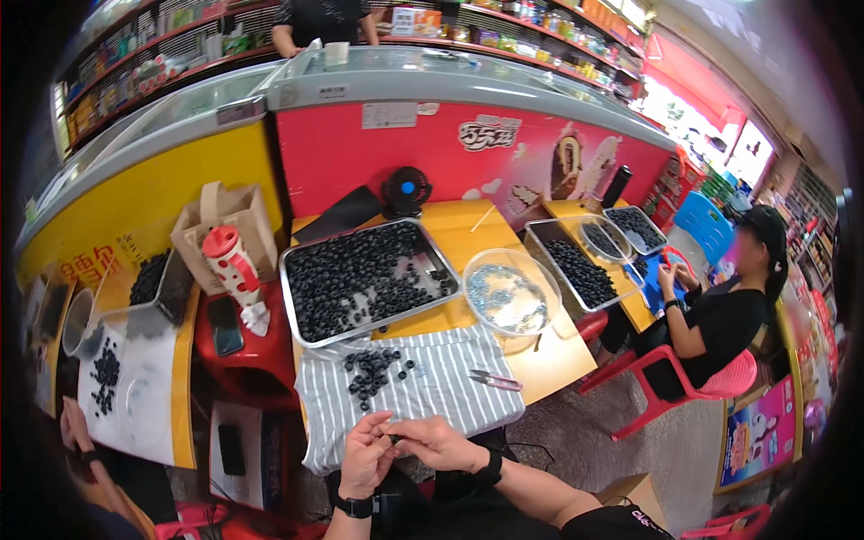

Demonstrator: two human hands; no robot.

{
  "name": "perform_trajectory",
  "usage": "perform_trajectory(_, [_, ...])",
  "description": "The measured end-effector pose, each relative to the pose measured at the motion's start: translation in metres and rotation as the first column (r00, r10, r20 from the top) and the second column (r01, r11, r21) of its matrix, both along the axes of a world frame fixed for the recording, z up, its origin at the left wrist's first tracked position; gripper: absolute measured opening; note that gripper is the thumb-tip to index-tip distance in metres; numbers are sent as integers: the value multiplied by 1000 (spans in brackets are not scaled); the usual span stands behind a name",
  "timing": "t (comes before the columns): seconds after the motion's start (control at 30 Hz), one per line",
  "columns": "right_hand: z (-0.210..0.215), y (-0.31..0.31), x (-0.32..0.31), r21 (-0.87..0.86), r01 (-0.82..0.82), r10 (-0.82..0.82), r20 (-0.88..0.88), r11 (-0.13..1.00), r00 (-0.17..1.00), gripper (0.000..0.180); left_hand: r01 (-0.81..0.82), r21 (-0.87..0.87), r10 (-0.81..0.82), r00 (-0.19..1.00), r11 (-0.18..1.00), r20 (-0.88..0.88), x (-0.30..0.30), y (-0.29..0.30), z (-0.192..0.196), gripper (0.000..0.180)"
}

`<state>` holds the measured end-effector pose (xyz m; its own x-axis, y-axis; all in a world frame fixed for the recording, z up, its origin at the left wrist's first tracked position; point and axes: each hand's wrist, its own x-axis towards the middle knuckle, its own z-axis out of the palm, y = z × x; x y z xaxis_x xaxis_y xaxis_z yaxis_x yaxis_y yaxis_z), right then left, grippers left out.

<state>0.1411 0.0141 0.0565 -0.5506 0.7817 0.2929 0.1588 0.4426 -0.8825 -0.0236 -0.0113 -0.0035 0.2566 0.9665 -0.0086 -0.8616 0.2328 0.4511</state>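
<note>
My left hand (pixel 364 457) and my right hand (pixel 443 444) meet above the near edge of a grey-and-white striped cloth (pixel 441 369). Their fingertips are closed together on a small black ring-shaped part (pixel 394 438), mostly hidden by the fingers. Just beyond them, a loose pile of similar black rings (pixel 367 378) lies on the cloth. To the right of the pile rests a pair of thread snips (pixel 495 380) with pink handles. Behind the cloth stands a rectangular clear tray (pixel 310 337) heaped with more black rings.
Right of the tray is a round clear tub (pixel 511 337) with small clear-blue bits. A black fan (pixel 407 191) stands behind. On a red stool at left are a phone (pixel 225 326) and a spotted tumbler (pixel 232 265). Co-workers sit on both sides, one on a pink chair (pixel 661 378).
</note>
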Motion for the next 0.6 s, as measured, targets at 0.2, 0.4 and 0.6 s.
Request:
perform_trajectory(0.2, [0, -1, -4, 64, 48, -49, 4, 997, 999, 21, -70, -53, 64, 992, 996, -111, 4, -1, 11, 33])
perform_trajectory(0.4, [7, -2, 24, -92, 44, -56, -134, 995, 989, 25, -35, -18, 31, 985, 999, -167, 13, 0, 13, 36])
perform_trajectory(0.6, [64, 34, 147, 219, 677, -685, -53, 702, 727, 16, -45, 28, 50, 974, 999, -219, 13, -2, 14, 33])
